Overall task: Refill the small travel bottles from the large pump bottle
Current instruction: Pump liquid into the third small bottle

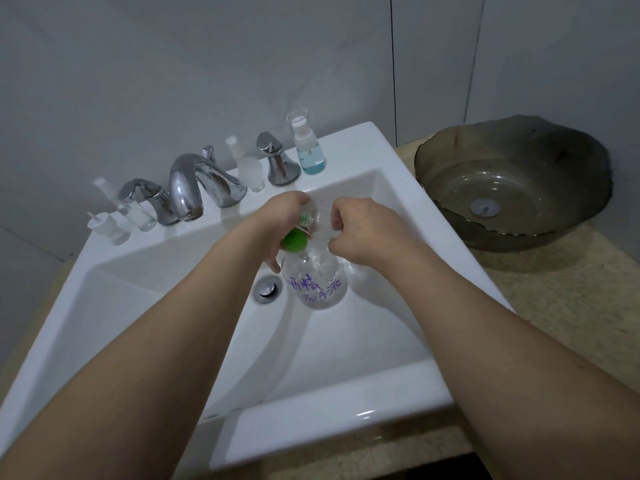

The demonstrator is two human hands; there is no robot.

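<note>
**Pump bottle held over the basin, travel bottle at its outlet**

I have both hands in the middle of the frame, above the white sink. The large clear pump bottle, marked in purple handwriting, stands or hangs just right of the drain plug; I cannot tell whether its base touches the basin floor. Its green pump collar sits under my left hand, whose fingers curl over the pump head. My right hand is closed, fingers curled round a small clear container held against the pump's outlet; its outline is mostly hidden, so I judge it a travel bottle but cannot confirm it.

Along the back ledge, upper left to upper centre, stand the other small bottles: a white-capped one at far left, a clear one beside the left tap handle, a frosted one right of the spout, and a spray bottle with blue liquid past the right tap handle. A dark glass bowl sits at upper right.

Judgement: the filling step is in hand. The next move calls for steady downward pressure on the pump while the small opening stays aligned beneath the nozzle; any drift sends liquid into the basin.
</note>
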